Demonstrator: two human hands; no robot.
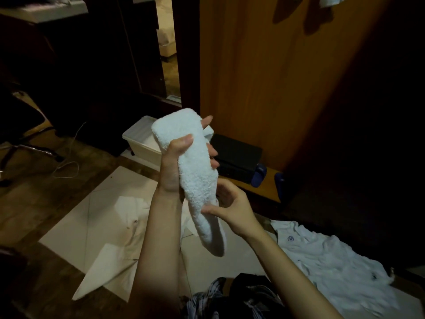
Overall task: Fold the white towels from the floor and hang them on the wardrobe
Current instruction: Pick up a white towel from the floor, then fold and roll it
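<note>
Towel (195,171) folded, left fingers (212,155) wrapped around, right fingers (210,210) pinching below

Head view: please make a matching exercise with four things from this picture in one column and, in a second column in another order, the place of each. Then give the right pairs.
Things:
1. towel
2. shirt
3. white box
4. slipper

Places:
A. on the floor beside the black case
B. held up in the left hand, with the right hand at its lower part
C. spread flat on the floor at the right
D. on the floor behind the towel, left of the wardrobe

Pairs: 1-B, 2-C, 3-D, 4-A
</note>
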